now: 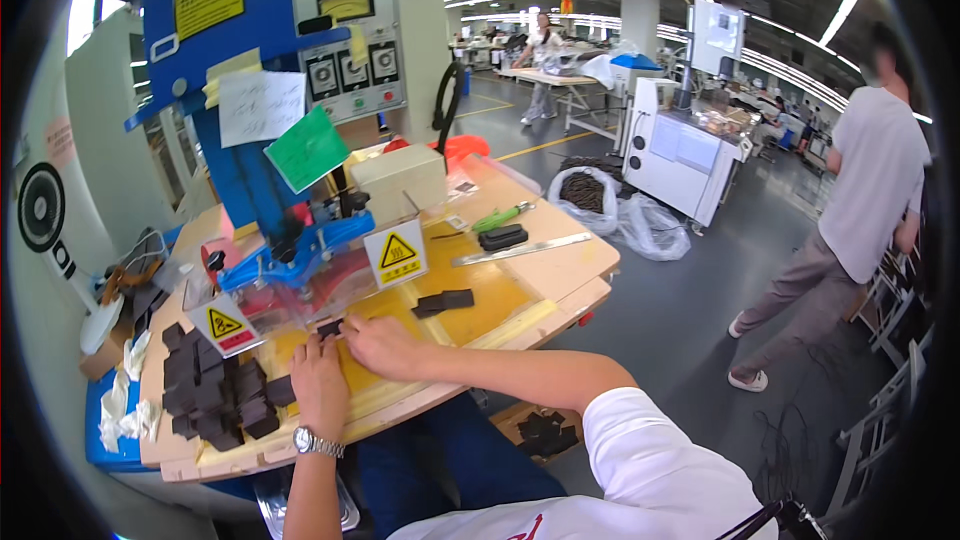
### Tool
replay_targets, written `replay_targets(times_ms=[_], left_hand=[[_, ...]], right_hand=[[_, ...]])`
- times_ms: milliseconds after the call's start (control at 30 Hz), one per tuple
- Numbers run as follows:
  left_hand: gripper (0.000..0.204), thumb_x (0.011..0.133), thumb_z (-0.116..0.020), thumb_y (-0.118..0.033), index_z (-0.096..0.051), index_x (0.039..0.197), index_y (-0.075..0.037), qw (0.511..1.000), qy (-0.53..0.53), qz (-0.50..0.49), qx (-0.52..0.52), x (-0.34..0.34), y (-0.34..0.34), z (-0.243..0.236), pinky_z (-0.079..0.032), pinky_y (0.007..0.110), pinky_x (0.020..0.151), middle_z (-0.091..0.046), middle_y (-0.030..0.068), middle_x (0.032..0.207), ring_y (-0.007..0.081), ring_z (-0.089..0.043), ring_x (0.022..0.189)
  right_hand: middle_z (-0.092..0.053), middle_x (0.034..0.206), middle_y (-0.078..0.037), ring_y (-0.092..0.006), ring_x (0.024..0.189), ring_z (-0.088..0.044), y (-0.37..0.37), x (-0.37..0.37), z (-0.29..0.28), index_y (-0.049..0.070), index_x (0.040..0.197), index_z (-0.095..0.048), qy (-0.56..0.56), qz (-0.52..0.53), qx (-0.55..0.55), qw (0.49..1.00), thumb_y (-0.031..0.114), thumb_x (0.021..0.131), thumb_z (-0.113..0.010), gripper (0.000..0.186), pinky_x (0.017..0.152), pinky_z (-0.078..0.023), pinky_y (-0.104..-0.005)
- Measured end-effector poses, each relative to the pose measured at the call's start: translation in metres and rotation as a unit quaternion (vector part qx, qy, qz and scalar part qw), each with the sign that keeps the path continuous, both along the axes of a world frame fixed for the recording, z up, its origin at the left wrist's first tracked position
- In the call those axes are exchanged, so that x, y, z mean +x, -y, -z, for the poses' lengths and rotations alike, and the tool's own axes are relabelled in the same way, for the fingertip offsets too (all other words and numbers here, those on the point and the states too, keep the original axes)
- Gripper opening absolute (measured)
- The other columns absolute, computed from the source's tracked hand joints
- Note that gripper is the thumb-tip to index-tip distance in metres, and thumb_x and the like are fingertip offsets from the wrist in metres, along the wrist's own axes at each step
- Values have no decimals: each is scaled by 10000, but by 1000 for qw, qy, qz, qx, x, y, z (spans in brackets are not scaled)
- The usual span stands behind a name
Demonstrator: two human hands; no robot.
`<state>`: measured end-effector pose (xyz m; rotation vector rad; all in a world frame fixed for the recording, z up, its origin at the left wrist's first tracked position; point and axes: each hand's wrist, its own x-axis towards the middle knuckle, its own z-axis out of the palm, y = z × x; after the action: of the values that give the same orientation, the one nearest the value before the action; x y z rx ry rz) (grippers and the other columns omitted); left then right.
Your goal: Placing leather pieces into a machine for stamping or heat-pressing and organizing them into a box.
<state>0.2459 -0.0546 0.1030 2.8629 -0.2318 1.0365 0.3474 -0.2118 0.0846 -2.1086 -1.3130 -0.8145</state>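
Note:
A small dark flat piece (329,328) lies at the front of the blue press, under the fingertips of both hands. My left hand (319,380), below a wristwatch, has its fingers closed at the near edge of that piece. From the right, my right hand (383,346) pinches the same piece at its side. The press's blue clamp frame (300,255) stands just beyond, behind a clear guard. A loose pile of dark rectangular pieces (212,390) sits left of my left hand. More dark pieces (444,301) lie on the yellow mat (485,312) to the right.
Warning signs (397,252) flank the press opening. A metal ruler (522,248), a green-handled tool (503,217) and a black case (503,237) rest toward the table's right. A box of dark scraps (540,432) is below the table. A person (868,170) stands at right.

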Motion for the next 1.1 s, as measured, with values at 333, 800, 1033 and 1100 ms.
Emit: replay_targets(times_ms=[333, 800, 1033, 1100], left_hand=[[398, 949, -566, -41, -723, 1300, 62, 1000, -13, -3, 9, 17, 6, 3, -511, 468, 1003, -687, 243, 1349, 388, -624, 1143], [368, 927, -567, 41, -688, 1262, 133, 999, -32, 5, -34, 13, 1, 3, -518, 459, 1037, -665, 266, 1330, 411, -610, 1172], [391, 920, -550, 50, -646, 1285, 152, 999, -8, 12, -34, 11, 3, 8, -519, 465, 1045, -655, 276, 1311, 423, -599, 1180], [392, 915, -549, 52, -647, 1280, 156, 999, 13, 8, -33, 15, 2, 9, -518, 467, 1047, -655, 279, 1303, 423, -599, 1178]], right_hand=[[-690, 1070, -217, -361, 817, -732, 18, 4, -5, 15, 1217, -727, -3, 9, -33, 999, 211, 1003, -665, 297, 664, -592, -483], [-708, 1058, -260, -397, 831, -737, 10, 7, 0, -70, 1172, -681, -15, 23, -96, 995, 168, 990, -628, 304, 708, -590, -495], [-726, 1004, -260, -414, 825, -739, 0, 6, -2, -110, 1172, -655, -69, 85, -51, 993, 169, 963, -634, 349, 696, -597, -506], [-726, 975, -255, -418, 818, -737, -2, 6, -3, -114, 1157, -655, -70, 87, -58, 992, 166, 953, -641, 347, 685, -595, -507]])
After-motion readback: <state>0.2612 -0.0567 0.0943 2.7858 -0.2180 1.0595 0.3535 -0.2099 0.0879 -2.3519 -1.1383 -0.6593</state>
